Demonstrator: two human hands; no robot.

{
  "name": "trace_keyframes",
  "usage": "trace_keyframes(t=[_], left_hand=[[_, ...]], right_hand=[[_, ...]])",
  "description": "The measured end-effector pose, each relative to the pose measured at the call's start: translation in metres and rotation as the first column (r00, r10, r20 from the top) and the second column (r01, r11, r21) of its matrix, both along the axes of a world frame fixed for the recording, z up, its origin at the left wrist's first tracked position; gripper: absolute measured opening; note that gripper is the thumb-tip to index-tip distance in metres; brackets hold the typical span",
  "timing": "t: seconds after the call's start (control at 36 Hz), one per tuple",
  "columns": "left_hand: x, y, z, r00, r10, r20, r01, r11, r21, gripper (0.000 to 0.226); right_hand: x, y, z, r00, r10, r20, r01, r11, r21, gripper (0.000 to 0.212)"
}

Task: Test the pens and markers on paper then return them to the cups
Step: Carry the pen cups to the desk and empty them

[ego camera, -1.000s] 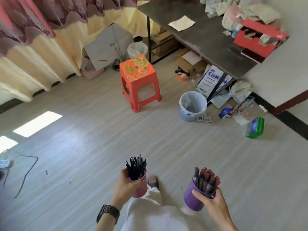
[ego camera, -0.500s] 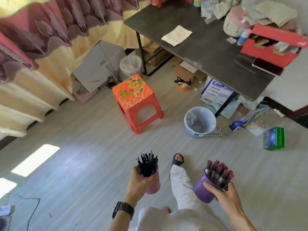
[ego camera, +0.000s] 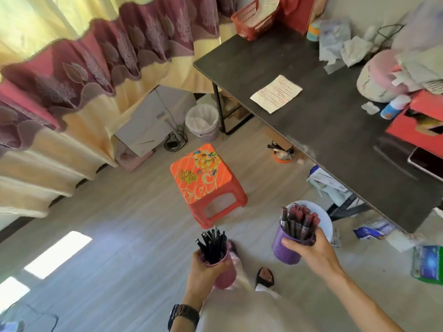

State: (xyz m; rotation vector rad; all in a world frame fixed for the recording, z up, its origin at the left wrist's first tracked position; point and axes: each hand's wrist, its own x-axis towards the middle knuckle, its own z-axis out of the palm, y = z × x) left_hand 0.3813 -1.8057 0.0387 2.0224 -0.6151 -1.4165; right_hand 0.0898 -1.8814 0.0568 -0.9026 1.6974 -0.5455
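Two cups in the air, one in each hand, on the near side of the orange stool (ego camera: 203, 180).

The left hand (ego camera: 203, 267) has its fingers curled round the pink cup (ego camera: 225, 274), which is packed with black pens (ego camera: 212, 245) standing tips up, and it is held above the floor just this side of the stool. The right hand (ego camera: 311, 248) is clamped over the rim of the purple cup (ego camera: 285, 250), thumb across the front and fingers wrapped behind, with the dark red markers (ego camera: 298, 221) bunched upright inside; that cup is near and to the right of the stool, in front of a white bin (ego camera: 326, 224). Beyond the stool and to its right stands the dark table (ego camera: 335, 130), and a sheet of paper (ego camera: 275, 93) lies flat on it, well apart from both cups. A watch (ego camera: 183, 316) sits on the left wrist.
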Motion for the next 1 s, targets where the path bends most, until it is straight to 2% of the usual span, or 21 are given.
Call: trace_keyframes(t=[0.08,0.19,0.28,0.39,0.44,0.53,0.64,0.69,0.78,0.89,1.0], left_hand=[[0.007,-0.044,-0.006,0.999,-0.018,-0.029,0.018,1.000,0.003,0.085],[0.017,-0.109,-0.013,0.996,-0.077,-0.036,0.076,0.997,-0.024,0.070],[0.028,-0.157,-0.015,0.991,-0.120,-0.055,0.120,0.993,-0.003,0.081],[0.040,-0.231,-0.012,0.976,-0.217,-0.029,0.217,0.976,-0.007,0.095],[0.043,-0.270,-0.010,0.956,-0.294,-0.018,0.294,0.956,-0.012,0.096],[0.040,-0.321,0.004,0.914,-0.405,0.025,0.405,0.914,-0.013,0.097],[0.028,-0.378,0.018,0.889,-0.455,0.043,0.457,0.887,-0.062,0.086],[0.019,-0.401,0.020,0.890,-0.453,0.051,0.456,0.886,-0.082,0.077],[0.002,-0.429,0.017,0.881,-0.470,0.055,0.473,0.878,-0.079,0.082],[-0.024,-0.458,0.011,0.879,-0.474,0.044,0.476,0.878,-0.051,0.074],[-0.058,-0.486,0.012,0.904,-0.427,0.007,0.427,0.904,-0.009,0.095]], right_hand=[[0.010,-0.040,0.000,1.000,-0.005,0.018,0.005,1.000,-0.003,0.076],[0.025,-0.078,-0.003,0.999,-0.037,0.006,0.037,0.999,0.016,0.071],[0.032,-0.097,-0.009,0.991,-0.126,0.044,0.124,0.992,0.035,0.082],[0.045,-0.123,-0.012,0.972,-0.202,0.121,0.202,0.979,0.013,0.116],[0.050,-0.138,-0.007,0.963,-0.227,0.147,0.227,0.974,0.017,0.107],[0.050,-0.156,-0.006,0.946,-0.304,0.109,0.301,0.952,0.048,0.099],[0.045,-0.191,-0.010,0.922,-0.354,0.154,0.352,0.935,0.043,0.098],[0.038,-0.205,-0.016,0.911,-0.353,0.213,0.358,0.934,0.020,0.085],[0.029,-0.232,-0.027,0.875,-0.453,0.169,0.451,0.891,0.052,0.106],[0.008,-0.257,-0.027,0.842,-0.520,0.145,0.511,0.854,0.096,0.128],[-0.021,-0.292,-0.025,0.828,-0.543,0.140,0.526,0.838,0.142,0.124]])
